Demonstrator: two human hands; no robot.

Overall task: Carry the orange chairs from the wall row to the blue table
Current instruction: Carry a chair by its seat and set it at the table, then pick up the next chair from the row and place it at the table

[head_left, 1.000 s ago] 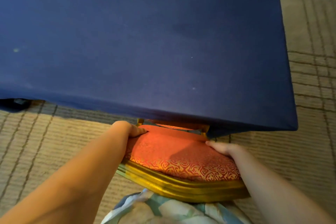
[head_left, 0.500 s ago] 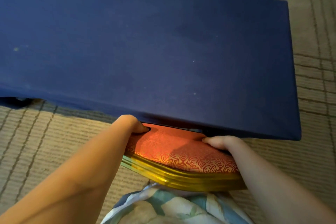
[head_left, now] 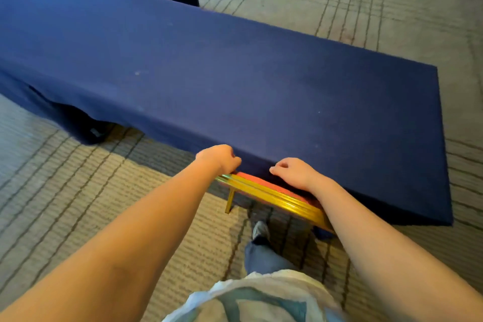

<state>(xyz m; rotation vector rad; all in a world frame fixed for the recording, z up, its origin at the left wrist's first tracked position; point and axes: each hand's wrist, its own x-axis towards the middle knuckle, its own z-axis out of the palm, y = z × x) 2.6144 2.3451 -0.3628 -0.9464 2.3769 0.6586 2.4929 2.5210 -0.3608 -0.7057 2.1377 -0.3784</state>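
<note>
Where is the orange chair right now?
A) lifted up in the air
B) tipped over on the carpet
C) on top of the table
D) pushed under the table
D: only the chair's gold edge, a thin strip of orange seat and one leg stick out from under the table.

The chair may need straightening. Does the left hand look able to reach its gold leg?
Probably yes: the gold leg stands outside the blue table, just below the left hand, nothing between.
</note>
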